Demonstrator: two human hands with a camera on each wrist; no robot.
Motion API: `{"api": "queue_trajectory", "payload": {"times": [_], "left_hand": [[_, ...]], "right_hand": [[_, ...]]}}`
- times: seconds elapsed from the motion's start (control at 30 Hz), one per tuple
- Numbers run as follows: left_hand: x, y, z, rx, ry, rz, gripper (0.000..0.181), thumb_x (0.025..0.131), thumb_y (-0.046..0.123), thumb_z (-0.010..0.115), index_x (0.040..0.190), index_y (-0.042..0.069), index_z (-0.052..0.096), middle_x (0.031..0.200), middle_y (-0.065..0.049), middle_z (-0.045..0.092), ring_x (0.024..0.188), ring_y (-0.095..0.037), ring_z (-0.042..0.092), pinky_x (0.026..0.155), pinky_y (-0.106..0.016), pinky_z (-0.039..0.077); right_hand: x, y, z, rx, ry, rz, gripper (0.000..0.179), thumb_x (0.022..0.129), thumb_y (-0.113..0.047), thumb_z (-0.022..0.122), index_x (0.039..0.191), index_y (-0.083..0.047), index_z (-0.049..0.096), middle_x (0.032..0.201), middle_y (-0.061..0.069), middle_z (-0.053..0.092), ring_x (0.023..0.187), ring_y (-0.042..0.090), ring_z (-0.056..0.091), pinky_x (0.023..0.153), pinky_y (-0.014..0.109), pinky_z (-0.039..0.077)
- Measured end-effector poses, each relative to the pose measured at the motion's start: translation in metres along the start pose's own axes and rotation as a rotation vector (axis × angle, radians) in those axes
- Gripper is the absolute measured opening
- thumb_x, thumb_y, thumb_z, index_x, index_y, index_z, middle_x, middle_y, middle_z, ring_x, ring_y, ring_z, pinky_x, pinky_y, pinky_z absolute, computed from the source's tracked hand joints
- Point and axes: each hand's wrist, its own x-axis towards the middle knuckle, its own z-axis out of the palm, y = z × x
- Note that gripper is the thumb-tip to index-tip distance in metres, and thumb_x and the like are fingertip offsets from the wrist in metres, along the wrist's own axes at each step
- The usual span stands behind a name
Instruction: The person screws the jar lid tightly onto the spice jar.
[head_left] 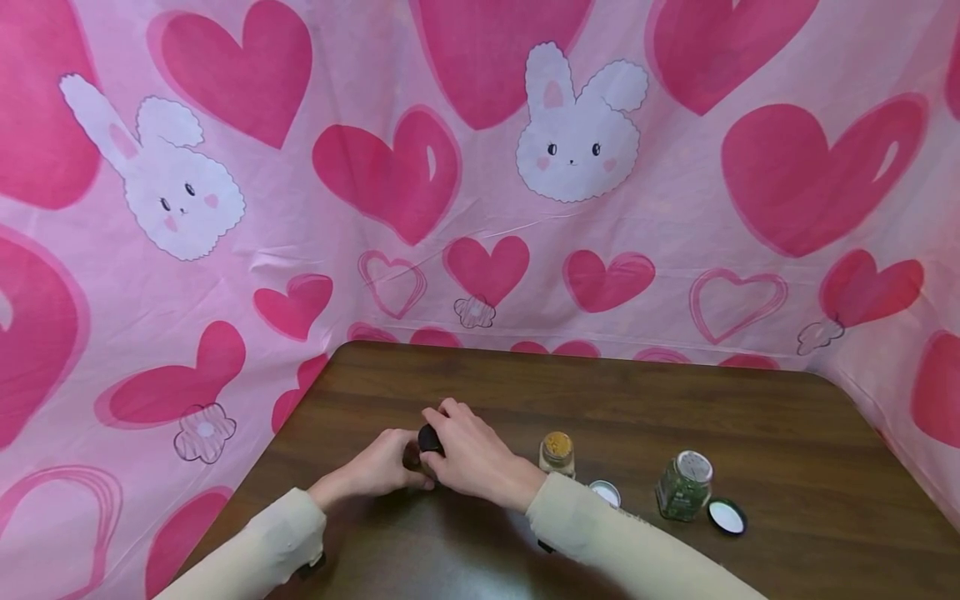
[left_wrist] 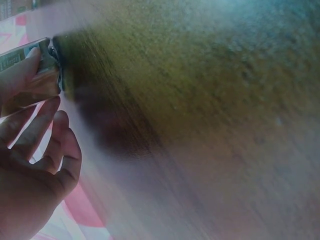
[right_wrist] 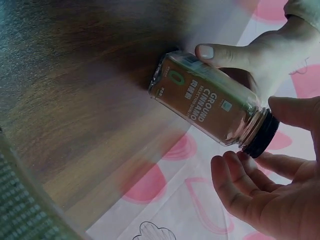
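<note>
A clear square jar of ground cinnamon (right_wrist: 195, 100) with a brown filling stands with its base on the table. Its body is held between the thumb and fingers of my left hand (head_left: 382, 462); the left wrist view catches part of the same jar (left_wrist: 45, 82). My right hand (head_left: 476, 457) grips the black lid (right_wrist: 263, 134) at the top, thumb on one side and fingers on the other. The lid sits on the jar's neck. In the head view, the hands hide most of the jar, though the dark lid shows between them.
To the right stands an uncapped jar of yellow-brown spice (head_left: 557, 454), with an upturned lid (head_left: 604, 493) beside it. Farther right are a jar of green herbs (head_left: 682, 490) with a perforated top and another upturned lid (head_left: 727, 517). A pink heart-patterned cloth (head_left: 480, 183) hangs around the wooden table (head_left: 795, 433).
</note>
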Motion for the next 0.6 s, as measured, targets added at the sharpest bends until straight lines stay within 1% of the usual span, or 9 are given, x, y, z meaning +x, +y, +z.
{"api": "queue_trajectory", "payload": {"times": [0.13,0.2,0.3,0.37,0.5,0.6], "left_hand": [[0.0,0.0001,0.0004,0.007,0.004,0.016,0.033,0.082,0.025,0.094,0.108,0.019,0.075,0.09,0.013,0.069,0.081,-0.011,0.061,0.075,-0.03,0.052],[-0.0003,-0.0001,0.0009,0.009,0.006,0.022,0.033,0.082,0.025,0.094,0.107,0.018,0.074,0.088,0.012,0.068,0.079,-0.01,0.061,0.073,-0.03,0.052],[-0.0007,0.0004,0.0015,0.008,0.006,0.022,0.033,0.082,0.024,0.094,0.107,0.019,0.074,0.088,0.012,0.068,0.079,-0.01,0.061,0.073,-0.029,0.052],[-0.0007,0.0006,0.0021,0.005,0.007,0.022,0.033,0.081,0.024,0.094,0.107,0.019,0.074,0.087,0.011,0.067,0.079,-0.01,0.06,0.073,-0.029,0.052],[-0.0006,0.0012,0.003,-0.003,0.013,0.032,0.034,0.081,0.023,0.095,0.107,0.018,0.074,0.087,0.01,0.066,0.078,-0.01,0.059,0.072,-0.029,0.051],[-0.0003,0.0007,0.003,-0.006,0.018,0.037,0.034,0.08,0.023,0.095,0.107,0.017,0.074,0.087,0.01,0.066,0.079,-0.011,0.06,0.072,-0.029,0.051]], "right_hand": [[-0.0031,0.0021,-0.0007,0.025,0.003,0.003,0.058,0.097,-0.029,0.077,0.147,-0.006,0.058,0.13,0.009,0.06,0.112,0.02,0.057,0.093,0.031,0.054],[-0.0047,0.0031,-0.0007,0.038,0.006,0.002,0.06,0.097,-0.027,0.078,0.148,-0.006,0.056,0.134,0.01,0.061,0.117,0.021,0.058,0.098,0.035,0.053],[-0.0066,0.0046,-0.0005,0.068,0.009,0.007,0.059,0.096,-0.024,0.078,0.148,-0.008,0.056,0.14,0.009,0.061,0.125,0.023,0.057,0.105,0.041,0.05],[-0.0074,0.0059,-0.0002,0.108,0.014,0.008,0.057,0.096,-0.021,0.079,0.147,-0.008,0.058,0.143,0.008,0.061,0.13,0.024,0.056,0.108,0.043,0.048],[-0.0087,0.008,0.0,0.192,0.018,0.002,0.052,0.095,-0.016,0.079,0.143,-0.007,0.061,0.143,0.006,0.063,0.132,0.024,0.056,0.107,0.041,0.049],[-0.0095,0.0094,-0.0002,0.226,0.018,-0.013,0.048,0.095,-0.015,0.077,0.14,-0.007,0.063,0.141,0.004,0.064,0.131,0.022,0.056,0.107,0.039,0.048]]}}
